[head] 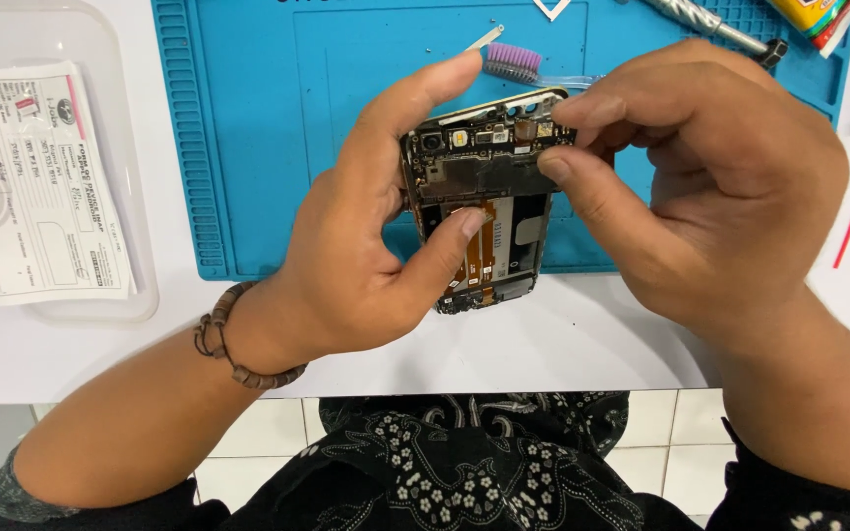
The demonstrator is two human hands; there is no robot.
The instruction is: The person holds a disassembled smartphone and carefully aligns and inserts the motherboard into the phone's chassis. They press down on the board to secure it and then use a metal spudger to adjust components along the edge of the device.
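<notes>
Opened phone [484,211], back cover off, held above near edge of blue mat [248,147], long axis running far to near, camera end far. Left hand [366,256] gripping left side, thumb [450,241] pressed on orange flex inside, index over far edge. Right hand [700,187] closer to top board: fingers [582,108] pinched together on small part at far-right corner. Wrists raised off bench [563,344].
</notes>
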